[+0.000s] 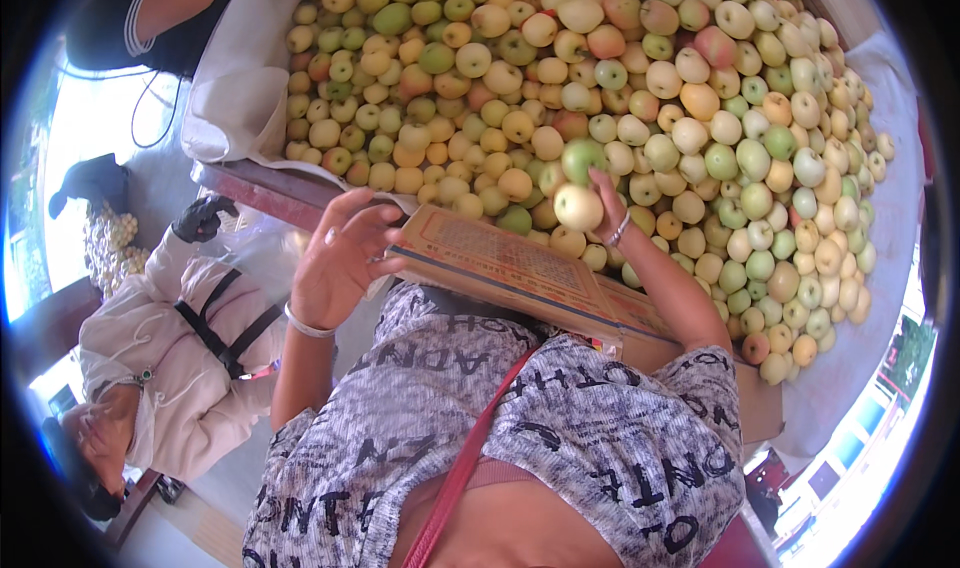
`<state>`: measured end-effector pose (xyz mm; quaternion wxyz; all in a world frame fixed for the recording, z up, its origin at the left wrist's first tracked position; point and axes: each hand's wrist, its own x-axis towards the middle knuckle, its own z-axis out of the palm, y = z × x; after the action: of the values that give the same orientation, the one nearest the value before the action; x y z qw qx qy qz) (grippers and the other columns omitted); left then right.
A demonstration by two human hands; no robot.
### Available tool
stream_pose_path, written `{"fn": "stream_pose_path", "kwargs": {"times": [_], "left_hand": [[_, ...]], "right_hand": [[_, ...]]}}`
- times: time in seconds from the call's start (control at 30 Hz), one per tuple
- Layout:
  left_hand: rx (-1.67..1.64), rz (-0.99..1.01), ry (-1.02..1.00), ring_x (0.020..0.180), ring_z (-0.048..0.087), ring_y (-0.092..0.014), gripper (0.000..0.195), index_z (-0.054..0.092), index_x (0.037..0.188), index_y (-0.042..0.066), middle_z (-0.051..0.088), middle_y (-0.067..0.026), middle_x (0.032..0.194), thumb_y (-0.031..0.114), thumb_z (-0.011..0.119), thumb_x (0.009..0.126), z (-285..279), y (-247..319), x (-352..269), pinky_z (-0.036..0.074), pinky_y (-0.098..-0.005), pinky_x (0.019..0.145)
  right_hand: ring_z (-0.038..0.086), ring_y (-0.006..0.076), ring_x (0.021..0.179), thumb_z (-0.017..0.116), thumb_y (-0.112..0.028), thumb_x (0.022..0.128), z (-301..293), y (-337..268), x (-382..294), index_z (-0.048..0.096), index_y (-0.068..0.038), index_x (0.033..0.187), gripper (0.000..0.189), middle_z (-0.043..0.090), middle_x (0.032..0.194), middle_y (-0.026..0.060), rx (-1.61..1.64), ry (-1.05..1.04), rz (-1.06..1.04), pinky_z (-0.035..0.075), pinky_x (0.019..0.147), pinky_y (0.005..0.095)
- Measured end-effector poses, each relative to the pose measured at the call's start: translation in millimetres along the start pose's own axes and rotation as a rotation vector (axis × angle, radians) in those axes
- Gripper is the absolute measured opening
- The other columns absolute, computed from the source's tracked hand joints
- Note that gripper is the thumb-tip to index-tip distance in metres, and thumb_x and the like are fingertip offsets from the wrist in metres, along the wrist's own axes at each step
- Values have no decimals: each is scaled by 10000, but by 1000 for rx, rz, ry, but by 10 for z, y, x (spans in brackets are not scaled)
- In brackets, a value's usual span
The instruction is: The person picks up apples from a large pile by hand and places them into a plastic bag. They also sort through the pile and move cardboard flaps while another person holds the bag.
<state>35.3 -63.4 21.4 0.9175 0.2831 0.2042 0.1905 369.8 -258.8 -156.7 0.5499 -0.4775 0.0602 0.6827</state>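
Observation:
My right hand (611, 208) is over the near side of a large heap of apples (660, 152). It grips a pale yellow apple (577, 208) and a larger green apple (583, 161), one against the other. Most of the palm is hidden behind them. My left hand (349, 249) is raised with nothing in it, fingers spread and slightly curled. Its fingertips are at the left end of a printed cardboard flap (495, 257); whether they touch it I cannot tell. The flap belongs to a cardboard box between my body and the heap, and the box's inside is hidden.
White padded cloth (232, 110) lines the left edge of the apple bed, above a dark red rail (262, 189). At left stands a person in a pale hooded top (187, 373), wearing a black glove (202, 219). Another person's arm (176, 5) shows at upper left.

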Motion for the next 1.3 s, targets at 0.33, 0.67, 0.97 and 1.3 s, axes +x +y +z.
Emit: {"fn": "stream_pose_path", "kwargs": {"times": [0.33,0.67,0.97,1.3], "left_hand": [[-453,-6,169,1215,453,-316,815,343,1374,103,417,-131,1355,665,504,806,-55,-34,393,386,-520,1001],[-493,448,423,1138,487,-293,718,460,1247,116,500,-88,1230,653,537,776,-1533,59,-1470,428,-513,932],[-558,461,791,1077,518,-288,641,568,1114,132,578,-58,1114,660,561,750,-2934,-414,-1493,445,-552,882],[-389,211,1289,1040,543,-236,418,565,1181,194,542,-102,1103,296,666,788,-3684,-710,-1385,497,-443,878]], "right_hand": [[438,365,1149,803,-295,564,2834,-446,-741,658,-222,1080,541,307,1404,166,-1565,-586,-1155,422,934,466],[592,226,1013,672,-237,840,839,-1148,-379,470,-35,1295,537,503,1291,105,-1236,130,-657,451,919,327],[556,104,841,559,-223,921,-1079,-956,-805,436,-129,1353,459,578,1140,50,-983,545,-190,462,660,213],[637,236,849,656,-245,796,-1572,-1638,-1188,609,-79,1092,343,661,930,118,-1492,1093,-782,503,771,352]]}}
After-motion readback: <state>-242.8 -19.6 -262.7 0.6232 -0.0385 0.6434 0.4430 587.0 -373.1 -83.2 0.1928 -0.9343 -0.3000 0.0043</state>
